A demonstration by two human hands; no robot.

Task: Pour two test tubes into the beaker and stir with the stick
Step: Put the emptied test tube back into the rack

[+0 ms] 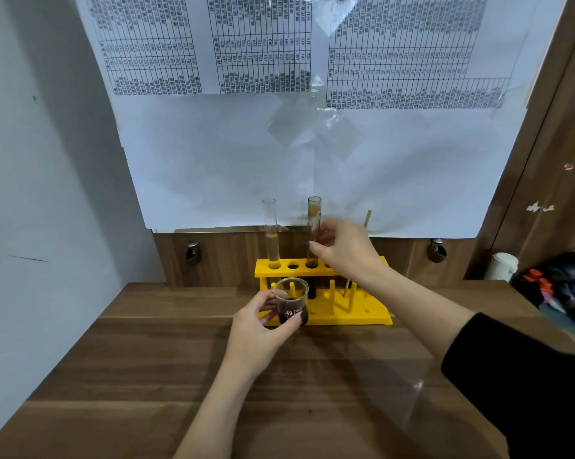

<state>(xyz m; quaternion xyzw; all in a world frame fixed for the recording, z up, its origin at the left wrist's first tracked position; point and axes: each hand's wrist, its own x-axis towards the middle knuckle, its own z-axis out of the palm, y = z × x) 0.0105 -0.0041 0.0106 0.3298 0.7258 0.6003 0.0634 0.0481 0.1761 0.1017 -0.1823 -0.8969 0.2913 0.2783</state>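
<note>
A yellow test tube rack (375,313) stands on the wooden table. Its left hole holds a test tube (271,233) with pale yellowish liquid. A second test tube (313,223), stained brown inside, stands in a hole further right, and my right hand (347,250) has its fingers around its middle. My left hand (262,329) grips a small glass beaker (291,301) with dark liquid, just in front of the rack's left end. A thin wooden stick (367,218) leans in the rack behind my right hand, mostly hidden.
Large printed sheets (312,127) hang on the wall right behind the rack. A white cup (501,266) and dark clutter (557,283) sit at the far right beyond the table. The wooden table (279,392) stretches toward me.
</note>
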